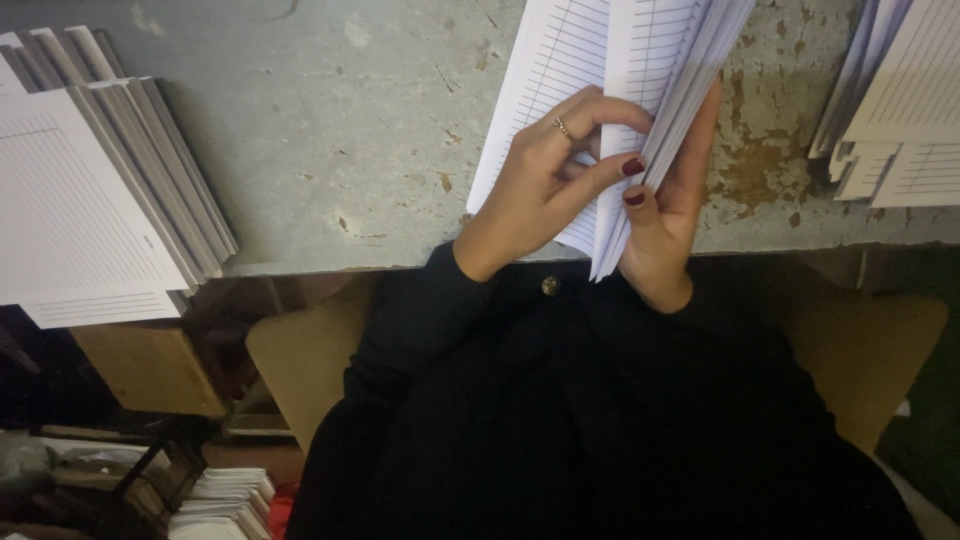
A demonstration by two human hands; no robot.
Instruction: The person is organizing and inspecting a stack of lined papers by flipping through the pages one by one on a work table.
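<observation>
1. The left hand (545,185) lies on top of a sheaf of ruled white sheets (610,90). Its fingers are curled and closed on the paper, the fingertips pinching a few leaves near the sheaf's lower edge.
2. A thin ring (562,127) sits on one finger of that hand, and the nails are painted dark red.
3. The right hand (675,215) is just beside the left, touching it. It cups the sheaf from beneath and from the outer side, its fingers clamped along the fanned edges of the sheets.
4. The sheaf stands tilted between both hands, held at the near edge of a worn grey table (350,130), its far end running beyond the fingertips and out of view.
5. Well away to the outer side of the left hand rests a stack of ruled booklets (90,200), overhanging the table edge.
6. Beyond the right hand, further out, lies another pile of ruled sheets (900,100).
7. Below both wrists are black sleeves and a dark garment with a small gold button (550,286).
</observation>
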